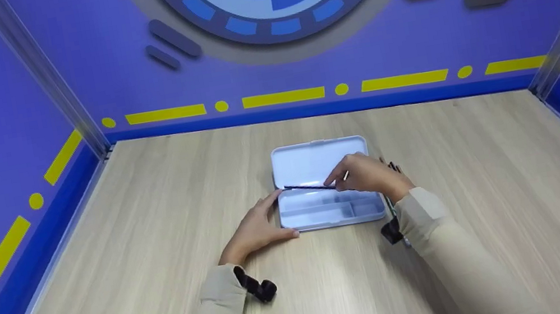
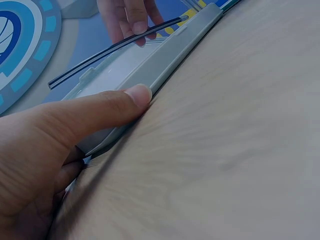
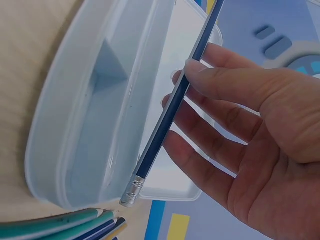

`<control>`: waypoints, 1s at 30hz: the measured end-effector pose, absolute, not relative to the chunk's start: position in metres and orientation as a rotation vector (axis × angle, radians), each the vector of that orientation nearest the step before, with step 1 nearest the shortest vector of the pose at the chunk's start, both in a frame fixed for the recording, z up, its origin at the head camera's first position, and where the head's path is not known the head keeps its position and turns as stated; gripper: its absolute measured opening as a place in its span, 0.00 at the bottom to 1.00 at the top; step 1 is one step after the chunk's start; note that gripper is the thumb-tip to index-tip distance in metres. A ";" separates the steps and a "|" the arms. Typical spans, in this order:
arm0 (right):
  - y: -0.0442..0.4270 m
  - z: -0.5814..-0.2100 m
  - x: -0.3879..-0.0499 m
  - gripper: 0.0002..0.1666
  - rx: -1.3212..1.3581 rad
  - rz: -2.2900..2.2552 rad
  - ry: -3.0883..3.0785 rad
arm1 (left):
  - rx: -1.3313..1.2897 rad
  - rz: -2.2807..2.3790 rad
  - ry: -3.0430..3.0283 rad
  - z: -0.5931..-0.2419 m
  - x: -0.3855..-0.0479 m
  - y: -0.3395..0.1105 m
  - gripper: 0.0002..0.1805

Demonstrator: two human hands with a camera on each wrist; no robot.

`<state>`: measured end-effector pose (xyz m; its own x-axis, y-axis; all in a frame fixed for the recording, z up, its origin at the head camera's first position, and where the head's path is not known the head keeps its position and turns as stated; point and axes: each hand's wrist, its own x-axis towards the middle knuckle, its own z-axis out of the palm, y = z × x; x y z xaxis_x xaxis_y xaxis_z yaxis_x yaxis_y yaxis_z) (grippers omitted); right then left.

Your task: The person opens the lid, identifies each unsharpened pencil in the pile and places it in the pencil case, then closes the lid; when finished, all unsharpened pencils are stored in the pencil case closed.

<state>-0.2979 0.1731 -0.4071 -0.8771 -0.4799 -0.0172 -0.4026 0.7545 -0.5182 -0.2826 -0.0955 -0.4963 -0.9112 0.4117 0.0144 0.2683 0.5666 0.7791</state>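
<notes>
Dark blue, with a silver ferrule at one end, the pencil [image 3: 175, 101] is held in the air above the hinge side of the pencil case [image 1: 318, 216], and it does not lie in any compartment. The right hand [image 1: 365, 172] grips it: the thumb presses one face, and the bent fingertips support the other. This light pinch probably serves to steer the pencil, which runs roughly along the long side of the case, slightly slanted. Its ferrule end points to the right side.

Below it, the pale plastic pencil case stands with its lid [image 1: 309, 160] laid back, away from the person; in this way, I suppose, the compartments are easy to reach. At the left end, the left hand [image 1: 258, 228] holds the case, with its thumb along the front wall and its other fingers bent around the side. I judge that this is for steadiness, because such a light case could slide.

Just beside the right end lie several teal and blue pencils [image 3: 50, 223], partly hidden by the right arm in the head view; they seem placed there to be near the right hand.

Everything rests on a wood-grain table [image 1: 127, 296]. Behind it rises a blue-violet wall [image 1: 410, 50] with yellow dashes.
</notes>
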 end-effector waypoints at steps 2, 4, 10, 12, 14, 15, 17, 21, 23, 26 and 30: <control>0.173 -0.407 -0.298 0.14 -0.742 -0.779 2.794 | 0.567 1.268 2.622 -0.496 -0.282 -0.095 0.57; 0.172 -0.408 -0.298 0.14 -0.748 -0.774 2.794 | 0.568 1.265 2.623 -0.495 -0.282 -0.095 0.58; 0.171 -0.408 -0.297 0.14 -0.685 -0.774 2.789 | 0.568 1.272 2.618 -0.494 -0.282 -0.094 0.58; 0.171 -0.408 -0.298 0.14 -0.668 -0.779 2.783 | 0.563 1.272 2.617 -0.494 -0.282 -0.094 0.58; 0.172 -0.408 -0.297 0.14 -0.654 -0.774 2.779 | 0.555 1.269 2.617 -0.494 -0.282 -0.093 0.58; 0.173 -0.408 -0.297 0.14 -0.646 -0.770 2.778 | 0.553 1.267 2.617 -0.494 -0.282 -0.093 0.58; 0.175 -0.407 -0.297 0.15 -0.619 -0.764 2.780 | 0.544 1.265 2.617 -0.494 -0.282 -0.093 0.58; 0.182 -0.407 -0.295 0.15 -0.541 -0.759 2.774 | 0.538 1.259 2.621 -0.494 -0.283 -0.093 0.58; 0.186 -0.407 -0.294 0.15 -0.511 -0.767 2.767 | 0.537 1.260 2.622 -0.494 -0.282 -0.093 0.58; 0.194 -0.406 -0.292 0.16 -0.519 -0.791 2.762 | 0.544 1.263 2.622 -0.494 -0.282 -0.094 0.58; 0.209 -0.407 -0.290 0.17 -0.528 -0.830 2.766 | 0.547 1.262 2.620 -0.494 -0.280 -0.095 0.58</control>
<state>-0.2897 0.2091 -0.4074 -0.9147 -0.3934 -0.0921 -0.2777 0.7777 -0.5640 -0.2805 -0.0947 -0.4936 -0.9157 0.4019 -0.0045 0.2469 0.5713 0.7827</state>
